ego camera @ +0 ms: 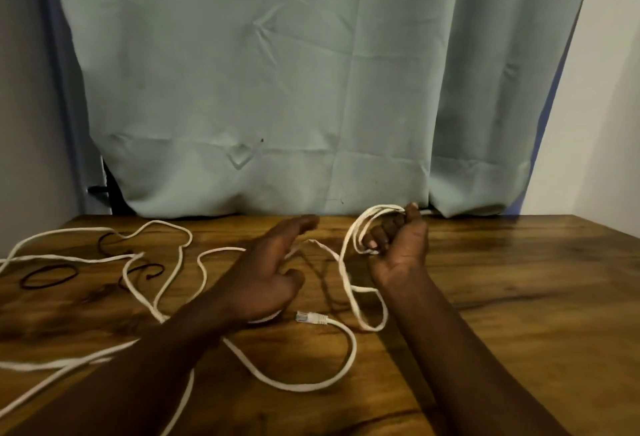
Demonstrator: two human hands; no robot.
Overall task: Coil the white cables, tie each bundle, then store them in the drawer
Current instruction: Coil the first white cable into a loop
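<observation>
A long white cable [162, 283] sprawls in loose curves over the wooden table [519, 279], mostly at the left. Its clear plug end [311, 317] lies between my forearms. My right hand [398, 248] is raised palm up near the table's back edge and holds a few coiled loops of the white cable [349, 238], which hang down to the table. My left hand [273, 265] hovers just left of it with fingers spread and nothing in its grasp; a strand of cable runs under its fingers.
Three thin black ties lie on the table at the left: a closed loop [48, 278], another loop [107, 243] behind it, and a hooked piece [145, 272]. A pale green curtain [277, 89] hangs right behind the table. No drawer is in view.
</observation>
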